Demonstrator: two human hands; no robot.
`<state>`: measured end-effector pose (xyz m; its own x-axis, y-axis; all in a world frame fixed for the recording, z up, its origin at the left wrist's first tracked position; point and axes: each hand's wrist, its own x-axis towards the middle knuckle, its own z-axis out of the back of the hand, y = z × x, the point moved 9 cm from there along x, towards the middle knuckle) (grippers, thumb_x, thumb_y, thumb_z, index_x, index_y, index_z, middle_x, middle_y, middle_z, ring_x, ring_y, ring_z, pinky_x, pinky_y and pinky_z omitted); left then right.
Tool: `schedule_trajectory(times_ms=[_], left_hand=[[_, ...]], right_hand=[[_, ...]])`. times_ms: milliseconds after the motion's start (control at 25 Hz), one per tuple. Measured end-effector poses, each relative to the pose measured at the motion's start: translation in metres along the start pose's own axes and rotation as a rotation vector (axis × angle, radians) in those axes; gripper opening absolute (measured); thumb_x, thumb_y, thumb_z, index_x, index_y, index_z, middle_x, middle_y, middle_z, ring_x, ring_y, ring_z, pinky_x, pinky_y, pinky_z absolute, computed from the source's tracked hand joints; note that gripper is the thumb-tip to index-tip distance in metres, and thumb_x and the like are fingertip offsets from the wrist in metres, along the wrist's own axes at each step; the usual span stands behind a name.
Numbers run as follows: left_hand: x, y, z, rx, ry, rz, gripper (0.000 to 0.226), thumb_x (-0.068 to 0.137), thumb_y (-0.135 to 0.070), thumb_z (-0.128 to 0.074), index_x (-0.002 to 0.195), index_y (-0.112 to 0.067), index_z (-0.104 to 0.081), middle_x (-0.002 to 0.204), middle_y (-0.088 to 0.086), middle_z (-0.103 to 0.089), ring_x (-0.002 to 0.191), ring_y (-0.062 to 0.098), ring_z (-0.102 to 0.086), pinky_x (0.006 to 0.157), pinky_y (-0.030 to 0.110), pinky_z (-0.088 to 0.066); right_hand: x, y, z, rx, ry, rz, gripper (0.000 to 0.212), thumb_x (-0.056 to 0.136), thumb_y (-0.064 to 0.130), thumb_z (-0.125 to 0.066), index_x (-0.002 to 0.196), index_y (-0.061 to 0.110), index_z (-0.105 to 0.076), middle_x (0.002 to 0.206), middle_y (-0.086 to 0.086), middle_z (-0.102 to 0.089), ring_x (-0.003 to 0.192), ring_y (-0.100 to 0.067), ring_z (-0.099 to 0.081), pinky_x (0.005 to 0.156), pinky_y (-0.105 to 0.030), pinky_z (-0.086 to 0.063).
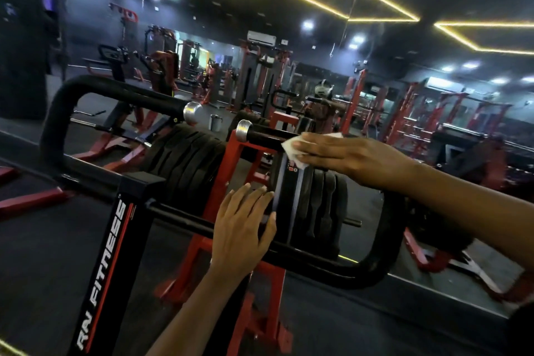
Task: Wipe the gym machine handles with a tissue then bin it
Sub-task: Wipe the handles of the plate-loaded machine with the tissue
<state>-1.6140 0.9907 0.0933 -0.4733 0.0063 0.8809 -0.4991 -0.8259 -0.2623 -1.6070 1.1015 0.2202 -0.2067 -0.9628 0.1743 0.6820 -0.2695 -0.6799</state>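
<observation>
Tissue on right handle, mid-frame.

White tissue (297, 150) pressed flat under right hand (346, 157) grip, fingers extended over it, on the black handle bar (268, 136) with chrome end cap (244, 130). Left hand (244, 228) grip open, fingers spread, resting on near crossbar (185, 218) beside stacked weight plates (315, 205). Small metal bin (215, 123) far behind.

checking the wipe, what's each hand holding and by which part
The right hand presses the tissue against the handle, fingers over its right part. The left hand holds nothing; it rests on the lower bar.
</observation>
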Motion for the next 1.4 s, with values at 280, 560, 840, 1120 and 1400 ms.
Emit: schedule_trajectory(times_ms=[280, 560, 840, 1120, 1400], left_hand=[[-0.002, 0.002, 0.0, -0.029, -0.019, -0.011, 0.038, 0.09, -0.035, -0.04, 0.115, -0.016, -0.062, 0.121, 0.001, -0.062, 0.122, 0.016, -0.043, 0.1, 0.036, -0.038], [-0.002, 0.003, -0.001, -0.064, -0.021, -0.003, 0.036, 0.09, -0.034, -0.041, 0.115, -0.016, -0.059, 0.121, 0.001, -0.062, 0.124, 0.015, -0.042, 0.103, 0.029, -0.029], [-0.002, 0.002, -0.001, -0.033, -0.002, -0.002, 0.038, 0.089, -0.035, -0.04, 0.111, -0.016, -0.064, 0.121, 0.001, -0.062, 0.124, 0.015, -0.041, 0.1, 0.035, -0.035], [-0.002, 0.002, -0.001, -0.046, 0.02, 0.004, 0.037, 0.089, -0.033, -0.04, 0.111, -0.016, -0.065, 0.122, -0.001, -0.061, 0.124, 0.015, -0.043, 0.103, 0.029, -0.031], [-0.002, 0.001, -0.003, -0.031, 0.035, -0.007, 0.038, 0.091, -0.032, -0.038, 0.11, -0.015, -0.066, 0.12, 0.0, -0.063, 0.121, 0.017, -0.048, 0.1, 0.034, -0.038]], right_hand=[[0.073, -0.05, -0.014, 0.571, 0.082, -0.517, 0.04, 0.089, -0.003, -0.048, 0.127, 0.01, -0.05, 0.126, -0.008, -0.057, 0.097, 0.0, -0.058, 0.091, -0.005, -0.038], [-0.006, -0.086, -0.04, 1.05, 0.384, -0.795, 0.032, 0.093, 0.001, -0.043, 0.118, 0.014, -0.057, 0.083, 0.012, -0.071, 0.054, -0.01, -0.052, 0.051, -0.012, -0.042], [0.057, -0.076, -0.076, 1.251, 0.443, -0.86, 0.043, 0.089, -0.001, -0.034, 0.101, 0.022, -0.068, 0.084, 0.007, -0.073, 0.05, -0.008, -0.051, 0.045, -0.015, -0.042], [-0.032, -0.086, -0.058, 1.293, 0.39, -1.056, 0.038, 0.091, -0.005, -0.031, 0.104, 0.007, -0.065, 0.065, 0.007, -0.07, 0.04, 0.001, -0.051, 0.037, -0.008, -0.039], [-0.024, -0.081, -0.028, 1.042, 0.347, -0.936, 0.036, 0.09, -0.004, -0.039, 0.115, 0.014, -0.058, 0.088, 0.002, -0.071, 0.047, 0.002, -0.051, 0.048, -0.009, -0.04]])
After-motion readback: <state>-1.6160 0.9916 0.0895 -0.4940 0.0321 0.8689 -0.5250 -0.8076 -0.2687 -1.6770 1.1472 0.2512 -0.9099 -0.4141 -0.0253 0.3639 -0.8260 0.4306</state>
